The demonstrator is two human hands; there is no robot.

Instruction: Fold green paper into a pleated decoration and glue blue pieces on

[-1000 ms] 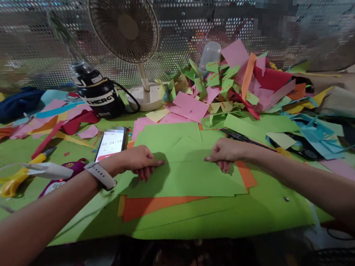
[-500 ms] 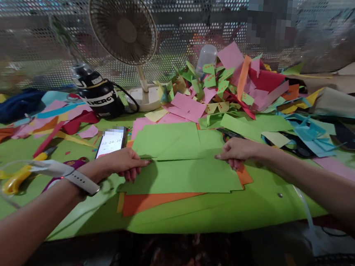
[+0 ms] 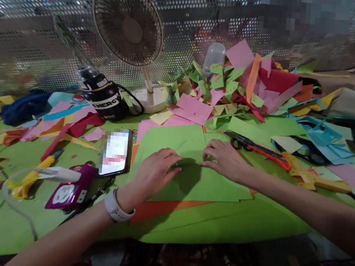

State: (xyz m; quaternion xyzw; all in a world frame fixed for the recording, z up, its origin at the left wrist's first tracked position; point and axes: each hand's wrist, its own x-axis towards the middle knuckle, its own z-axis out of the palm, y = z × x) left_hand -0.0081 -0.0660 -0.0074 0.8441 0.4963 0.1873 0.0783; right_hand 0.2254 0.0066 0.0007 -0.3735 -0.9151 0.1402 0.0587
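Light green paper (image 3: 219, 188) lies flat on the table in front of me, over orange paper (image 3: 164, 210) that shows along its near edge. My left hand (image 3: 158, 170), with a white watch on the wrist, is over the left part of the green paper, fingers bent and apart, with nothing in them. Across a small gap, my right hand (image 3: 220, 158) rests at the right part of the green paper, its fingers curved and apart and holding nothing.
A phone (image 3: 115, 152) and a purple case (image 3: 71, 188) lie left. Behind stand a black bottle (image 3: 106, 100), a fan (image 3: 132, 29) and piled paper scraps (image 3: 195, 109). Right are a red-black cutter (image 3: 265, 153) and a yellow glue gun (image 3: 313, 176).
Both hands have let go of the green paper's fold and moved closer together, their fingers spreading. The upper green layer's loose edge no longer shows across the middle.
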